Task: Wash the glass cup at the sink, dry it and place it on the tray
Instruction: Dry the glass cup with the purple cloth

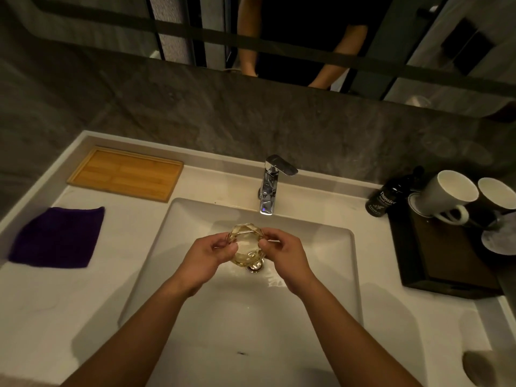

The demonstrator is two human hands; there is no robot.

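Note:
A faceted, yellowish glass cup [247,244] is held over the white sink basin [315,255], just above the drain and in front of the chrome faucet [270,185]. My left hand [208,255] grips its left side and my right hand [282,254] pinches its right rim. No water stream is visible from the faucet. An empty wooden tray [125,173] lies at the back left of the counter. A purple cloth [57,237] lies flat on the counter left of the basin.
A dark tray [435,263] on the right carries two mugs [446,195] and a plate. A dark bottle [384,198] stands beside it. A mirror above the grey backsplash reflects a person's arms. A small dark object [477,365] lies at the counter's front right.

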